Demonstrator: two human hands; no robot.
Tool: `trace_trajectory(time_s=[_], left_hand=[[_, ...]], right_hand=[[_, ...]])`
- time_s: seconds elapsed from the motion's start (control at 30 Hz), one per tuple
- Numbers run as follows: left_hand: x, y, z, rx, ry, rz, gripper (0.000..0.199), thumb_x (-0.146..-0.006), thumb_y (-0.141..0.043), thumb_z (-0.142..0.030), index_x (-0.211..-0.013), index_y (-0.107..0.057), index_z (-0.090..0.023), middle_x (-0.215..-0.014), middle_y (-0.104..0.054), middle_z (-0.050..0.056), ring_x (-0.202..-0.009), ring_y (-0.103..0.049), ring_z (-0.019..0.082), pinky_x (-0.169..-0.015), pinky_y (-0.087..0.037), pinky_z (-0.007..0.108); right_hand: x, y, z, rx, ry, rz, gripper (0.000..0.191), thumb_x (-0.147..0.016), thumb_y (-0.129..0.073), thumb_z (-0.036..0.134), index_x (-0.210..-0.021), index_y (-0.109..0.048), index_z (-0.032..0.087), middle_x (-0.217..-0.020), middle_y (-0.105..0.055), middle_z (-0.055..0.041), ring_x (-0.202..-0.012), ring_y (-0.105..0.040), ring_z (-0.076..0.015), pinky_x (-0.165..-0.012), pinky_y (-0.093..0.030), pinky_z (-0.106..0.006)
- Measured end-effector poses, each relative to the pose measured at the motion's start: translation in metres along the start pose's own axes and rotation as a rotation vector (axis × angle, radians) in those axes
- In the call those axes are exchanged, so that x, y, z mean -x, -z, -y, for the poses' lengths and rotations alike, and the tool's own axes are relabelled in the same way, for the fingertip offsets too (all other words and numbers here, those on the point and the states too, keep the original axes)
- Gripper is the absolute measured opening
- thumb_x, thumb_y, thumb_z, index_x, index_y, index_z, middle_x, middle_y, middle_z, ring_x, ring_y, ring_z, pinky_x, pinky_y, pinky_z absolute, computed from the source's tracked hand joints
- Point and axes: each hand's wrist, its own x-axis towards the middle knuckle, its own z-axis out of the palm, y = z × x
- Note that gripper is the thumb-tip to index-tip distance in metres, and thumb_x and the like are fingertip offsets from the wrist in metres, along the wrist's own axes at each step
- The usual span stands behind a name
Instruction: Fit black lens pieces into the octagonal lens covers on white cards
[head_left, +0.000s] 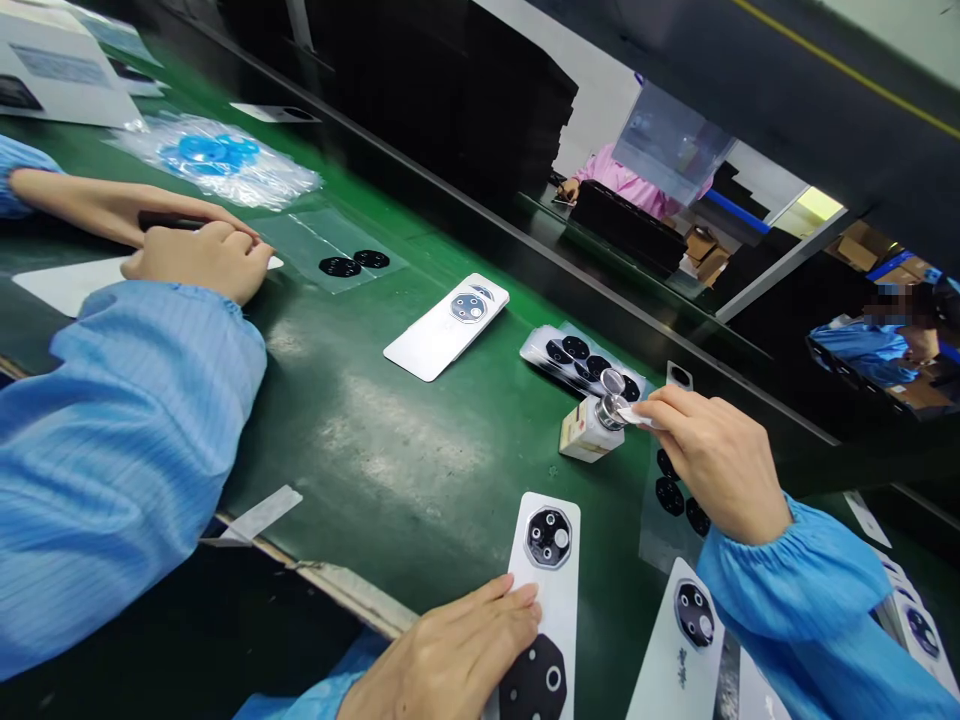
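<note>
My left hand [457,650] lies with fingers flat and together on a white phone back panel [555,600] with an octagonal black camera piece near its top. A larger black camera plate [546,672] sits at the panel's lower part, partly behind my fingers; my thumb is hidden. My right hand [720,455] pinches a small white wipe [637,415] at the metal top of a small white dispenser bottle [589,432], whose lid stands up. Below my right hand, a clear sheet with black camera plates [670,496] lies on the green table, and another white phone panel [667,650] lies nearer.
A co-worker's hands [202,250] rest over a white panel at left. Between us lies a white phone panel [442,335]. Behind the bottle is a packet of black plates [559,350]. A plastic bag [217,155] lies far left; tape [262,512] marks the table edge.
</note>
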Motion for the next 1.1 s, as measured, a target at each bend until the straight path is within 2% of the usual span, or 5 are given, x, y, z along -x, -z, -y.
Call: trace_trajectory(time_s=[0.17, 0.43, 0.63, 0.83, 1.1], left_hand=[[-0.003, 0.005, 0.001, -0.008, -0.013, 0.030, 0.045, -0.090, -0.048, -0.042, -0.118, -0.051, -0.006, -0.106, -0.071, 0.013, -0.105, -0.065, 0.024, -0.096, -0.052, 0.033], [-0.017, 0.022, -0.002, -0.023, -0.041, 0.130, 0.045, -0.086, -0.056, -0.039, -0.116, -0.051, -0.005, -0.101, -0.073, 0.014, -0.102, -0.067, 0.022, -0.097, -0.050, 0.029], [-0.016, 0.021, -0.003, 0.017, -0.009, 0.140, 0.048, -0.085, -0.057, -0.040, -0.121, -0.049, -0.008, -0.103, -0.072, 0.014, -0.102, -0.066, 0.023, -0.097, -0.049, 0.031], [-0.014, 0.019, -0.002, 0.010, -0.009, 0.129, 0.050, -0.085, -0.057, -0.042, -0.120, -0.049, -0.007, -0.104, -0.071, 0.014, -0.104, -0.066, 0.023, -0.098, -0.049, 0.031], [-0.016, 0.018, 0.000, 0.016, -0.020, 0.153, 0.050, -0.084, -0.059, -0.041, -0.118, -0.050, -0.005, -0.103, -0.071, 0.015, -0.104, -0.066, 0.023, -0.098, -0.049, 0.030]], right_hand=[[0.000, 0.000, -0.001, -0.002, 0.003, 0.013, 0.031, -0.097, -0.035, 0.018, -0.092, -0.066, 0.020, -0.084, -0.066, -0.0028, -0.064, -0.055, -0.0147, -0.056, -0.030, -0.029], [0.015, 0.004, -0.008, -0.102, -0.177, -0.026, 0.030, -0.097, -0.038, 0.035, -0.099, -0.065, 0.021, -0.087, -0.065, -0.0017, -0.062, -0.057, -0.0136, -0.048, -0.030, -0.026], [0.022, -0.004, -0.006, -0.190, -0.189, 0.036, 0.036, -0.098, -0.034, 0.039, -0.096, -0.065, 0.021, -0.080, -0.063, -0.0017, -0.063, -0.059, -0.0142, -0.049, -0.033, -0.026], [0.033, 0.004, -0.003, -0.221, -0.206, 0.082, 0.036, -0.098, -0.033, 0.040, -0.094, -0.065, 0.023, -0.083, -0.064, -0.0026, -0.067, -0.061, -0.0153, -0.048, -0.036, -0.025], [0.067, 0.001, 0.028, -0.711, -0.374, 0.224, 0.021, -0.095, -0.042, 0.036, -0.093, -0.060, 0.024, -0.083, -0.064, -0.0011, -0.066, -0.062, -0.0146, -0.052, -0.045, -0.023]])
